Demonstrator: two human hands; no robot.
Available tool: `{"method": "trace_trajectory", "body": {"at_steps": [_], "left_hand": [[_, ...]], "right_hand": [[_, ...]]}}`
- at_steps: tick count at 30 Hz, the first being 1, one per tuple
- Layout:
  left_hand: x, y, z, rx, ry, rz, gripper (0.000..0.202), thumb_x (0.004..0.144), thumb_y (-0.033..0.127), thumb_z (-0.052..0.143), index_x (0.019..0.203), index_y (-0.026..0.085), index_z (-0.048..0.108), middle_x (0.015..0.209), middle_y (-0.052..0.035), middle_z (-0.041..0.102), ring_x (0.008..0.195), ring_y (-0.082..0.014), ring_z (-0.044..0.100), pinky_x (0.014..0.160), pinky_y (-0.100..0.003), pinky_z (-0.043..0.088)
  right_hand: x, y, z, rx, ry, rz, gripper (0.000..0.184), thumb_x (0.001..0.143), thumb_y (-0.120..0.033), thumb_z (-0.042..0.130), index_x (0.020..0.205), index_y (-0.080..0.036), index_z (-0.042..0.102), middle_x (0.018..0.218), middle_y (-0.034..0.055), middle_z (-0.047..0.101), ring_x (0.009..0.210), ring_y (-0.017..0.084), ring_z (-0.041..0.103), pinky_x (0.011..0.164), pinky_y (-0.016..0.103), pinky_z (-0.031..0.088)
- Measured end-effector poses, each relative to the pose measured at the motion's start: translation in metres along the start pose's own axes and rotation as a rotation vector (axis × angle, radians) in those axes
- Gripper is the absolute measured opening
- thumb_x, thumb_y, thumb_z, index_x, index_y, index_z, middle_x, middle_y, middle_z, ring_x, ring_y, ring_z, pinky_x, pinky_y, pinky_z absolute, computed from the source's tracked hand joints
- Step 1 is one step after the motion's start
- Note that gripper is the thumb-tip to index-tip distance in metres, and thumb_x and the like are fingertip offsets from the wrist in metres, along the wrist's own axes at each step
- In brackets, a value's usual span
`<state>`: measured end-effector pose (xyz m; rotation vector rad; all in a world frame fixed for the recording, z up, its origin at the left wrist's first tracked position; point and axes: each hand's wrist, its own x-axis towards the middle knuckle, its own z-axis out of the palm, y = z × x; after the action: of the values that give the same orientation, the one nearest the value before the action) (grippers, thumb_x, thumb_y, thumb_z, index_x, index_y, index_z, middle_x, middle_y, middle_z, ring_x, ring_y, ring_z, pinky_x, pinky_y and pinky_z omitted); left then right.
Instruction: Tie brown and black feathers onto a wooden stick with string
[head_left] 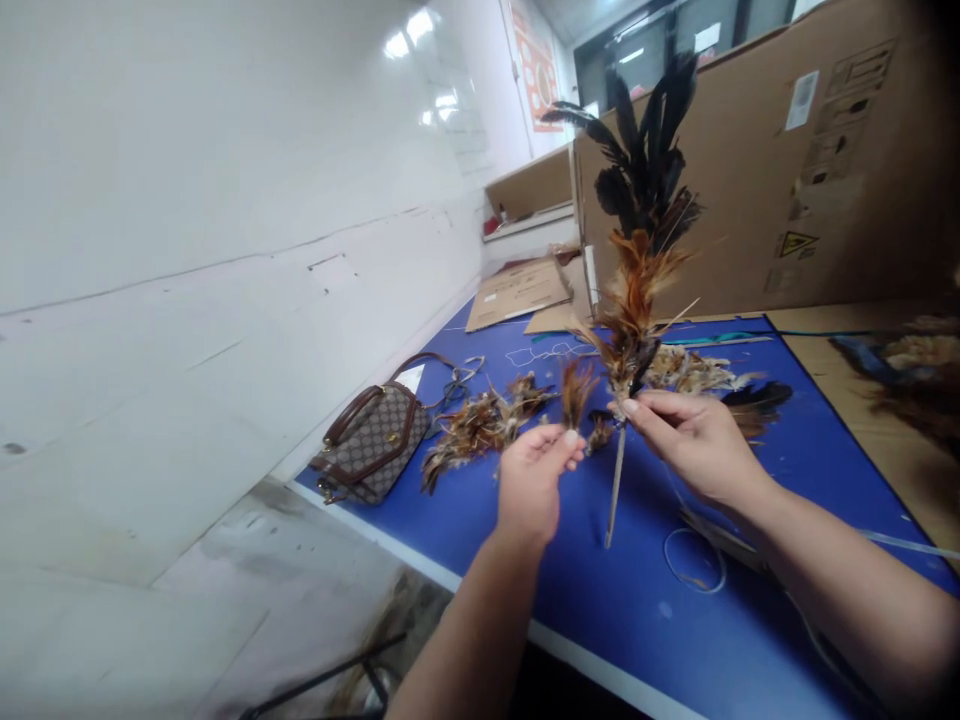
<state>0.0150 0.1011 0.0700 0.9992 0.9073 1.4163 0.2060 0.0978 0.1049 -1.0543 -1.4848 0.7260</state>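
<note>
Upright in my right hand (694, 440) is a feather duster (637, 270), its thin stick pointing down toward the table. Black feathers fan out at its top, with orange-brown ones below them. My fingers pinch it where the feathers meet the bare stick. My left hand (536, 475), just to the left, pinches a small bunch of brown feathers (576, 395) that points upward. Behind that hand lies a loose pile of brown feathers (480, 425) on the blue table (600, 620). Paler feathers (694, 368) and some black feathers (761, 400) lie beyond my right hand.
A patterned handbag (375, 440) stands at the table's left edge by the white wall (225, 300). A big cardboard box (750, 200) rises at the back right. Flat cardboard (521, 290) lies at the far end. A clear loop of cord (694, 588) rests near my right forearm.
</note>
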Motion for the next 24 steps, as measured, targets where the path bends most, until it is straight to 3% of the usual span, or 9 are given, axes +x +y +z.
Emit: {"method": "trace_trajectory", "body": {"at_steps": [3, 6, 14, 20, 24], "left_hand": [[-0.009, -0.003, 0.023, -0.039, -0.005, 0.029, 0.025, 0.075, 0.030, 0.087, 0.089, 0.014, 0.074, 0.082, -0.0067, 0.074, 0.072, -0.0128, 0.064, 0.072, -0.026, 0.048], [-0.012, -0.008, 0.032, -0.039, -0.013, 0.043, 0.022, 0.077, 0.030, 0.086, 0.086, 0.014, 0.073, 0.077, -0.0029, 0.070, 0.069, -0.0104, 0.059, 0.071, -0.025, 0.046], [-0.014, -0.009, 0.039, -0.073, 0.000, 0.000, 0.026, 0.074, 0.031, 0.089, 0.080, 0.014, 0.070, 0.071, -0.0002, 0.067, 0.066, -0.0089, 0.058, 0.071, -0.024, 0.046], [-0.014, -0.007, 0.042, -0.198, -0.093, -0.107, 0.032, 0.072, 0.033, 0.090, 0.083, 0.013, 0.066, 0.070, -0.0033, 0.068, 0.061, -0.0132, 0.063, 0.064, -0.028, 0.048], [-0.013, -0.005, 0.040, -0.216, -0.115, -0.157, 0.034, 0.069, 0.034, 0.091, 0.083, 0.012, 0.068, 0.070, -0.0026, 0.066, 0.061, -0.0126, 0.062, 0.060, -0.027, 0.045]], "right_hand": [[-0.003, -0.001, 0.004, -0.006, -0.022, -0.020, 0.047, 0.092, -0.057, 0.066, 0.066, -0.018, 0.066, 0.063, -0.0002, 0.051, 0.062, 0.014, 0.044, 0.059, 0.028, 0.037], [-0.004, 0.003, 0.006, -0.003, -0.045, -0.032, 0.045, 0.094, -0.053, 0.065, 0.065, -0.019, 0.062, 0.065, -0.0002, 0.052, 0.065, 0.014, 0.046, 0.062, 0.028, 0.038], [-0.005, 0.010, 0.010, 0.052, -0.090, -0.060, 0.037, 0.097, -0.042, 0.062, 0.069, -0.018, 0.066, 0.069, 0.0007, 0.059, 0.068, 0.015, 0.054, 0.066, 0.027, 0.043], [-0.007, 0.008, 0.012, 0.184, -0.163, 0.021, 0.041, 0.098, -0.046, 0.061, 0.067, -0.019, 0.064, 0.063, 0.0006, 0.060, 0.059, 0.015, 0.057, 0.059, 0.028, 0.046], [-0.008, 0.006, 0.011, 0.161, -0.149, 0.015, 0.042, 0.096, -0.049, 0.065, 0.066, -0.019, 0.066, 0.064, 0.0016, 0.064, 0.063, 0.016, 0.059, 0.064, 0.028, 0.048]]}}
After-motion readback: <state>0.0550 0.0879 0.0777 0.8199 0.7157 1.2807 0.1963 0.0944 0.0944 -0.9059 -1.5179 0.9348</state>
